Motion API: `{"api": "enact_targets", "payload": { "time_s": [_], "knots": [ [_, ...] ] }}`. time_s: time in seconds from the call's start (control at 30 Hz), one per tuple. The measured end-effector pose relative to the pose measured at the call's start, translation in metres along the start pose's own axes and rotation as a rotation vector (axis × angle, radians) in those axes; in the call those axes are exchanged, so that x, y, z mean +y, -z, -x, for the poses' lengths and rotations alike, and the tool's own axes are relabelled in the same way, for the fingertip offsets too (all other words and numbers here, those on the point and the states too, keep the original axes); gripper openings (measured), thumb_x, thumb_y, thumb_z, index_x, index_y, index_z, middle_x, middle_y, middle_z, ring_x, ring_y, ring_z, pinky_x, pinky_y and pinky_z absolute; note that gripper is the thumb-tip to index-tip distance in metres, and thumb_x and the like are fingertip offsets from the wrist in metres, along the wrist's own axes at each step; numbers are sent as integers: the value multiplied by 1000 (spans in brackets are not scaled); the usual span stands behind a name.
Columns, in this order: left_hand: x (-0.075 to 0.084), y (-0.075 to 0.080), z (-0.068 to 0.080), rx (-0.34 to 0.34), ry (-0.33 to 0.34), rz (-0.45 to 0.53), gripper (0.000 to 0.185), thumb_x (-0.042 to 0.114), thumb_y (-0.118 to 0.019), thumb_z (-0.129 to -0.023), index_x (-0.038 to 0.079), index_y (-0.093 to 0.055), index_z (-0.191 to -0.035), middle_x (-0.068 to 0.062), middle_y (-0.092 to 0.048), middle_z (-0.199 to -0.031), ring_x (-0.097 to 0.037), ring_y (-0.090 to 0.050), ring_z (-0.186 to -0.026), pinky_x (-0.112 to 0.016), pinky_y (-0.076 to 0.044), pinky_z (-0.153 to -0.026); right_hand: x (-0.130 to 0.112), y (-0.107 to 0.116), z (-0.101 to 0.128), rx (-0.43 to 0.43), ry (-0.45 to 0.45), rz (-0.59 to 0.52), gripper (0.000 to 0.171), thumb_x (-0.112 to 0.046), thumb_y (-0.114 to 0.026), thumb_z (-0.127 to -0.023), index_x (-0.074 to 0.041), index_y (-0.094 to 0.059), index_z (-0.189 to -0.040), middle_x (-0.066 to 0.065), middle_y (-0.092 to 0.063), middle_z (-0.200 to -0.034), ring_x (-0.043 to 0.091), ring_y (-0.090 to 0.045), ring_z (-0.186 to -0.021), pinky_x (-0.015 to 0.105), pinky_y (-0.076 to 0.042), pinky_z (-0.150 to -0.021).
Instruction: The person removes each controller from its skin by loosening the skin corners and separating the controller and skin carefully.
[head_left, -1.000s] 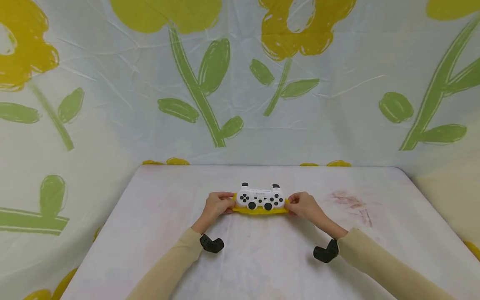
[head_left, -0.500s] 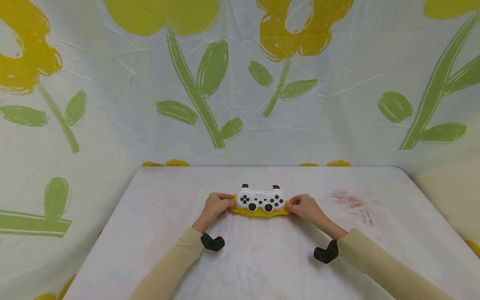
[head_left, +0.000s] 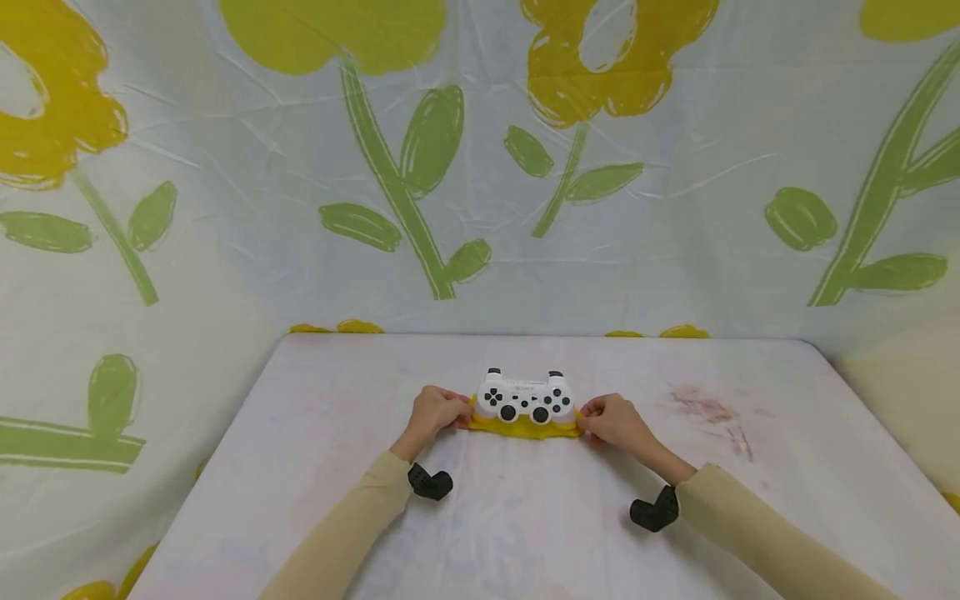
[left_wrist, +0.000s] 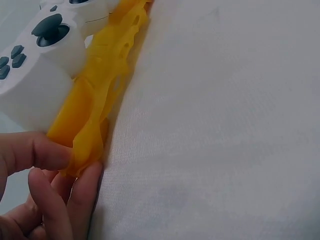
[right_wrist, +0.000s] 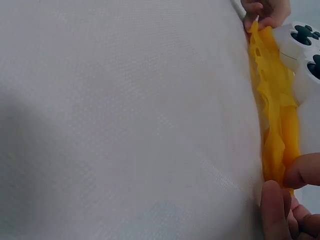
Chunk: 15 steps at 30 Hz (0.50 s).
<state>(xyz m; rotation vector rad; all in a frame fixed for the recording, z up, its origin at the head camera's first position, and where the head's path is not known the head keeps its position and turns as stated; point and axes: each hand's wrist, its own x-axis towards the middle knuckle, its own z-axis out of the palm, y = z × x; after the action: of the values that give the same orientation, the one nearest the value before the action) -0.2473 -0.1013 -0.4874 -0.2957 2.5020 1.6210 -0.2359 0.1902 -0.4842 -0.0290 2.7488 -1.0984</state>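
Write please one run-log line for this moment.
left hand: pinches yellow silicone cover | right hand: pinches the other end | white controller: rests on cover | table

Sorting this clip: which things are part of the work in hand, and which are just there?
In hand:
yellow cover, pinched at both ends
white game controller, resting on it
left hand
right hand

Just there:
table
flowered backdrop

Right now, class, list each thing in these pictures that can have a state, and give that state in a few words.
White plastic game controller: buttons up, resting on the yellow skin.
Floppy yellow silicone skin: off the controller, crumpled, pinched at both ends.
Left hand: grip pinching the skin's left end.
Right hand: grip pinching the skin's right end.
White cloth-covered table: stained near its right side.
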Motion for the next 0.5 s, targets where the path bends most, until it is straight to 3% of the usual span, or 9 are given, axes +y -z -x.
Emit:
{"api": "enact_targets", "payload": {
  "time_s": [0.17, 0.3, 0.5],
  "knots": [
    [-1, 1, 2, -2, -17, -8, 20, 9, -70, -68, 3, -76, -87, -1, -67, -63, -8, -53, -49, -18, -43, -48, -1, 1, 1, 3, 28, -9, 15, -11, -66, -81, 2, -67, -88, 1, -59, -62, 10, -51, -53, 22, -44, -52],
    [-5, -1, 4, 3, -54, -12, 30, 5, -70, -69, 6, -74, -99, -1, -66, -63, -8, -53, -48, -19, -44, -48, -1, 0, 2, 3, 32, -2, 15, -10, -65, -81, 3, -68, -90, 0, -60, -63, 9, -51, -53, 22, -44, -52],
    [-7, -4, 8, 52, -214, -55, 36, 0, -67, -70, 9, -73, -104, -6, -66, -68, -9, -51, -43, -20, -43, -46, -1, -1, 3, 21, 22, -13, 19, -8, -64, -81, 5, -67, -94, 3, -63, -67, 9, -53, -53, 22, -46, -52]
  ]
}}
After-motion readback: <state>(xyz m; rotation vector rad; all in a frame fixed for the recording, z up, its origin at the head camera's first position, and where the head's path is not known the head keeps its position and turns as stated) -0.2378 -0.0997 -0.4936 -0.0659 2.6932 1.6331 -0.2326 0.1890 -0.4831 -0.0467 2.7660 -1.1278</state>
